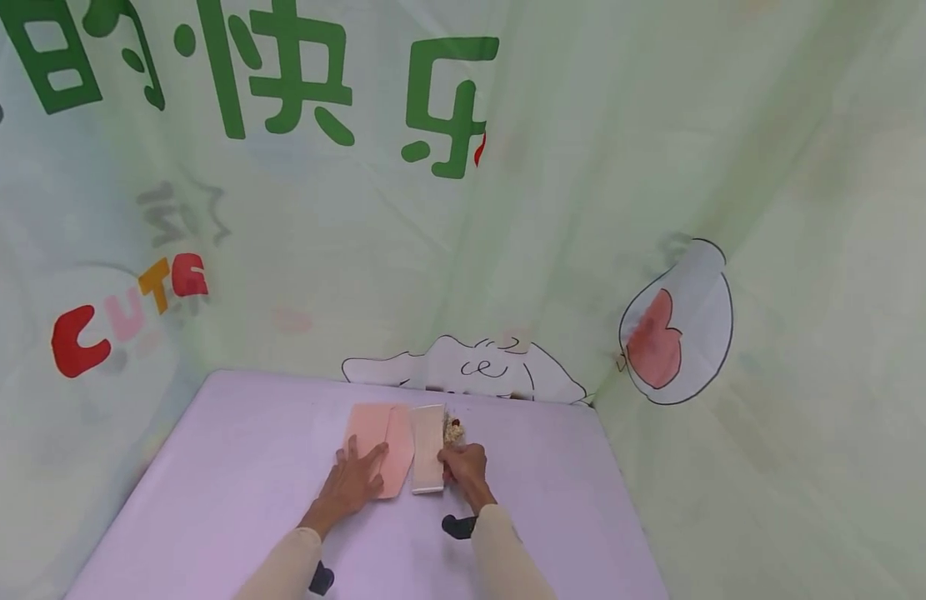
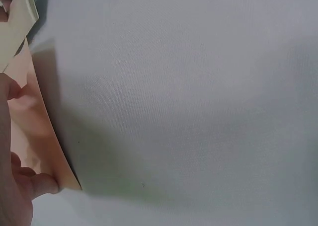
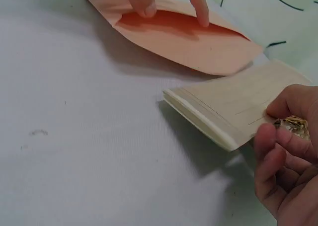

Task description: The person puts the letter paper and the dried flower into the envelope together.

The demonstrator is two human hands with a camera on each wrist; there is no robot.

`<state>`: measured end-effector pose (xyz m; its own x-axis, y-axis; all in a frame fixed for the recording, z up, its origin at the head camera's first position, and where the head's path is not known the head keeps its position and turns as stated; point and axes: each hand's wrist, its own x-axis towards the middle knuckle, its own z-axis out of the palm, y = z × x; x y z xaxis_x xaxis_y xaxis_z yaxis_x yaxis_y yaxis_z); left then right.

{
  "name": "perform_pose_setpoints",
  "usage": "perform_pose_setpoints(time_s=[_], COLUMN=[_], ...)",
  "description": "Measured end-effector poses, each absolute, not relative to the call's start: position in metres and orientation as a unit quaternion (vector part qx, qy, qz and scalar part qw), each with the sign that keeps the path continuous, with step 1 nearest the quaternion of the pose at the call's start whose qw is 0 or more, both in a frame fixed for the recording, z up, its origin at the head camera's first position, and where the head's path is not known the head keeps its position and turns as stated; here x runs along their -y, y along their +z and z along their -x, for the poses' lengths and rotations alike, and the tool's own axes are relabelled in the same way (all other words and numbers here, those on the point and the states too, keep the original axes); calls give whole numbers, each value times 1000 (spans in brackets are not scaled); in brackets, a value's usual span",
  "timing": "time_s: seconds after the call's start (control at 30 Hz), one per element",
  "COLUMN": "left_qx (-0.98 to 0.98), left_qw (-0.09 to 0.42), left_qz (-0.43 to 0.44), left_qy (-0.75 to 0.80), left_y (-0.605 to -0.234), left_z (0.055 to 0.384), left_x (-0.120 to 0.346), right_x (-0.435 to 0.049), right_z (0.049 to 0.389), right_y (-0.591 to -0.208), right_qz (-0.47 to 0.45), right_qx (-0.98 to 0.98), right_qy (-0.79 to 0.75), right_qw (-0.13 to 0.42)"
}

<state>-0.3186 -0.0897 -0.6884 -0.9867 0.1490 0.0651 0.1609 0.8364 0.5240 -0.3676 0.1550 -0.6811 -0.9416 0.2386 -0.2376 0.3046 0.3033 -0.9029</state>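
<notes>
A pink-orange envelope (image 1: 368,422) lies on the table, its opening gaping in the right wrist view. My left hand (image 1: 346,485) rests on it with spread fingers, and the thumb and a finger touch the edges of the opening. Just right of the envelope, my right hand (image 1: 466,469) pinches a cream folded paper (image 3: 218,104) by its right side, thumb on top. The paper has faint printed lines and is tilted, its near end off the surface in the right wrist view. Beside the right hand is a small beige and gold ornament (image 1: 453,432), partly hidden by the fingers.
The pale lilac tabletop (image 1: 207,500) extends around both hands. A light green curtain (image 1: 553,208) with printed green characters and drawings hangs behind the table and along its sides. Black straps (image 1: 458,527) sit at the wrists.
</notes>
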Motion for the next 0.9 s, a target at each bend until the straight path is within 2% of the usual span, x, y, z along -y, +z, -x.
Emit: perform_pose_setpoints(time_s=[0.33,0.63,0.9], left_qx=[962,966,968], left_qw=[4,15,24], left_qz=[75,88,85], left_qy=[-261,-245,-233], left_y=[-696,-699,-695], left_z=[315,314,315], left_x=[91,86,90], right_x=[-161,-169,-184], right_z=[363,366,370], right_y=[-695,-695,-697], right_qz=[-233,-266,-263], right_qx=[-841,-846,-868], right_qy=[-485,-458,-405], right_qw=[-65,-69,-118])
